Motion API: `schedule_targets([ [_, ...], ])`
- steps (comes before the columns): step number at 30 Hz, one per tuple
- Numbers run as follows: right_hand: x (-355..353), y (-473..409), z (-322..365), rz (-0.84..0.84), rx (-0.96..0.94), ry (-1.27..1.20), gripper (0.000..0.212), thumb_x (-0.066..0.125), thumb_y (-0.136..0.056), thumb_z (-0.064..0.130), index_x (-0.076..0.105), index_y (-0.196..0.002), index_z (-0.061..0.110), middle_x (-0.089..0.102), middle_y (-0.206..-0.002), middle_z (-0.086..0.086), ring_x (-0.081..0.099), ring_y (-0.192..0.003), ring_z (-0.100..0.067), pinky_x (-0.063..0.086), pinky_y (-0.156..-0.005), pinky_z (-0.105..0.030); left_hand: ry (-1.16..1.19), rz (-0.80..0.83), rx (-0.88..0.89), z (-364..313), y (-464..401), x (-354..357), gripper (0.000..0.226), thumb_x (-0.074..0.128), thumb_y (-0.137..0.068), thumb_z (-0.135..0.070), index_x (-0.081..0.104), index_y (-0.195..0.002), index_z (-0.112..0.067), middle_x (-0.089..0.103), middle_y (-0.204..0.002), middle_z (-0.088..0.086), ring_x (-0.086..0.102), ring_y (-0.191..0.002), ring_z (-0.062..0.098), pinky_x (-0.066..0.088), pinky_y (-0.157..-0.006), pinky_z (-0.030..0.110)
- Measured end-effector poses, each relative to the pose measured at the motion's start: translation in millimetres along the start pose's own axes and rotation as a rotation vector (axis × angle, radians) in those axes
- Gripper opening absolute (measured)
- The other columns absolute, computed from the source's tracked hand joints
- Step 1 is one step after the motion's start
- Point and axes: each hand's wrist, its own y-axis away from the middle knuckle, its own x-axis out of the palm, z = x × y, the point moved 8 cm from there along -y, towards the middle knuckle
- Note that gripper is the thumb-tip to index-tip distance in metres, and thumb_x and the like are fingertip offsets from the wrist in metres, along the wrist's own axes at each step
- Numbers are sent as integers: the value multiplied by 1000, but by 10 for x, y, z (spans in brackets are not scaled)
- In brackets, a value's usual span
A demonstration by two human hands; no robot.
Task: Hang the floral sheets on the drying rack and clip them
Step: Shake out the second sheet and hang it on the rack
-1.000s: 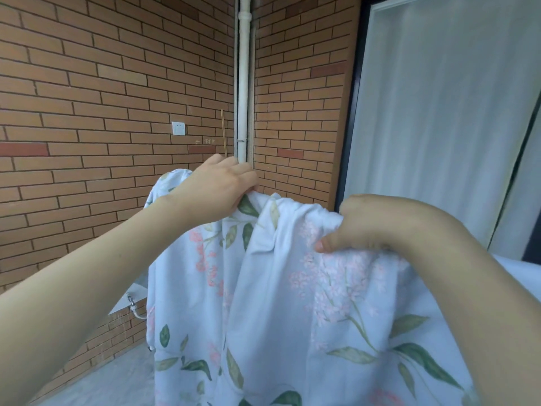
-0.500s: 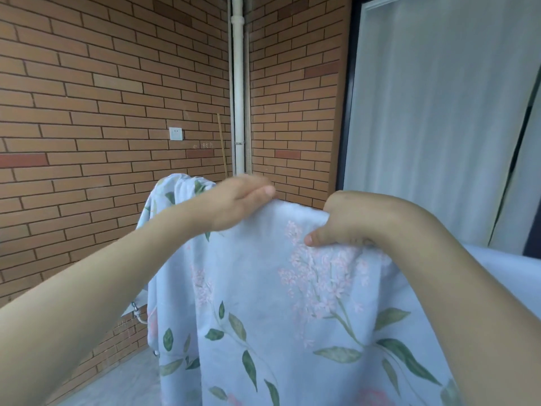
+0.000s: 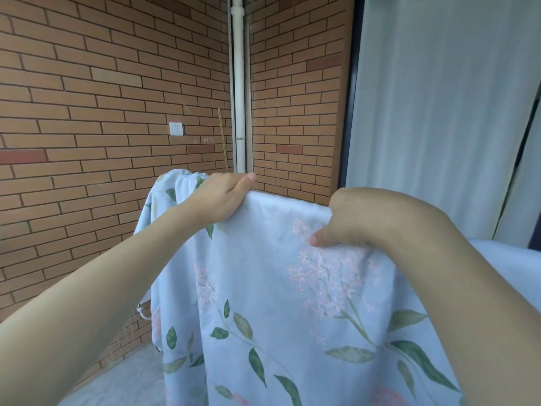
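Your right hand (image 3: pixel 363 218) is nearest, forearm angled in from the lower right, fingers curled over the top fold of the floral sheet (image 3: pixel 263 303) with the thumb pinching the fabric from the front. Your left hand (image 3: pixel 222 197), arm extended from the lower left, grips the same fold farther along. The sheet hangs taut between both hands and drapes below them. Beyond your left hand stand a white drainpipe (image 3: pixel 239 83) and brick wall (image 3: pixel 102 83).
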Motion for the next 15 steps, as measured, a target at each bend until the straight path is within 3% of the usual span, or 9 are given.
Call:
schedule_targets([
  [3,-27,-76,252,-7,15,72,43,64,-81,54,41,-71,19,51,-76,4,58,-80,-22,44,-69,-29,11,56,95,-121,-5,-30,47,30,-104,-40,39,-66,-14,48,-66,5,45,-67,24,38,-68,38],
  [7,-86,-301,733,-56,-38,67,44,59,-84,57,40,-80,18,46,-78,4,52,-85,-23,40,-67,-28,-25,52,140,77,-150,-225,41,33,-103,-39,53,-78,-12,57,-75,0,51,-76,21,39,-71,33],
  [12,-67,-645,1199,-98,-74,43,16,51,-94,37,51,-104,24,42,-86,2,45,-86,-23,37,-68,-30,-72,75,80,720,-361,-417,37,38,-103,-33,54,-81,-9,59,-81,5,53,-83,26,44,-78,38],
  [13,-35,-732,1290,-86,-67,53,10,51,-95,34,48,-99,25,43,-88,2,46,-87,-23,39,-71,-31,-69,101,71,868,-407,-419,37,39,-103,-36,55,-79,-12,60,-80,5,54,-81,25,46,-80,40],
  [15,31,-926,1471,-58,-51,63,19,50,-95,30,37,-84,22,44,-84,2,48,-87,-24,42,-73,-31,-28,178,39,1147,-498,-402,38,40,-101,-44,56,-72,-25,60,-74,-2,55,-75,19,48,-80,40],
])
